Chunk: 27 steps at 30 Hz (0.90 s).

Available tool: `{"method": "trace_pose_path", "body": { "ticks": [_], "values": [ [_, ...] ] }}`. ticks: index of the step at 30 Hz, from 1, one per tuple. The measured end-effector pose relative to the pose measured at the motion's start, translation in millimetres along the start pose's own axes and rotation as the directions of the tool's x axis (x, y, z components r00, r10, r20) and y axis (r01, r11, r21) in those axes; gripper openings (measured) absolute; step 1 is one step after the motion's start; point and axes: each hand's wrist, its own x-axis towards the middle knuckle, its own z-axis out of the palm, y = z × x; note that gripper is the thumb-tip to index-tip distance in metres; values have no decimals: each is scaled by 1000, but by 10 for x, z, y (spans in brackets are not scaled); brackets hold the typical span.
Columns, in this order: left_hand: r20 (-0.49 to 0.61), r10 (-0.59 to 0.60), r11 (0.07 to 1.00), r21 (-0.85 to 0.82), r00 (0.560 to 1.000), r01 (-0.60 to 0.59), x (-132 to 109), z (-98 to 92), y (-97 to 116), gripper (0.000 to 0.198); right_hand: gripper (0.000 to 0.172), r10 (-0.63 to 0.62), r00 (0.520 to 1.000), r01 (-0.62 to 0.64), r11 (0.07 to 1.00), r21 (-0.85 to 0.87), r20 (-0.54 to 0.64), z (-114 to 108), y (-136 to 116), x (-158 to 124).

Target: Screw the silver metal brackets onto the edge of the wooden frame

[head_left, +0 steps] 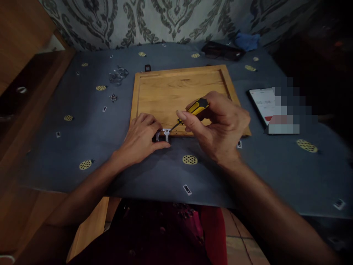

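My right hand (224, 127) is closed around a screwdriver (197, 106) with a yellow and black handle. Its thin shaft slants down to the left, and the tip is at or very near a small silver metal bracket (167, 134). That bracket sits at the front edge of a wooden board (176, 92) with a raised rim, which lies on the table. My left hand (142, 134) grips the bracket from the left, fingers over the board's edge and thumb in front. Part of the bracket is hidden by these fingers, and a dark piece shows beside it.
Several small screws (113, 97) lie left of the board, with a tangle of metal pieces (118, 75) behind them. A phone (261, 106) rests at the right. Sunglasses (223, 51) and a blue cloth (248, 41) are at the back. A patterned curtain (171, 22) hangs behind the table.
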Motion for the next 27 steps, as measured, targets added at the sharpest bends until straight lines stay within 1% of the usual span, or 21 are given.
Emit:
{"method": "trace_pose_path", "body": {
  "ticks": [4, 6, 12, 18, 21, 24, 27],
  "values": [
    [12, -10, 1000, -9, 1000, 11, 0, -15, 12, 39, 39, -15, 999, 15, 1000, 12, -31, -1, -29, -1],
    [12, -10, 1000, -5, 1000, 11, -1, -19, 14, 40, 39, -8, 999, 9, 1000, 21, -43, -2, -30, -2],
    [4, -6, 1000, -7, 1000, 6, -4, -11, 7, 40, 38, -13, 1000, 13, 1000, 3, -21, -10, -16, 7],
    [4, -7, 1000, -15, 1000, 8, -5, -7, -1, 41, 37, -72, 997, 73, 997, 13, -30, -16, -15, 32],
    [9, -10, 1000, -19, 1000, 10, -7, -5, 0, 42, 35, -78, 997, 78, 997, -4, -10, -36, -20, 34],
    [8, -16, 1000, -26, 1000, 17, -12, -1, 9, 40, 32, -53, 998, 54, 998, -26, 31, -59, -32, 34],
    [11, -25, 999, -22, 1000, 26, -20, -5, 24, 39, 32, -55, 998, 55, 998, -9, 42, -77, -49, 42]
  ]
}}
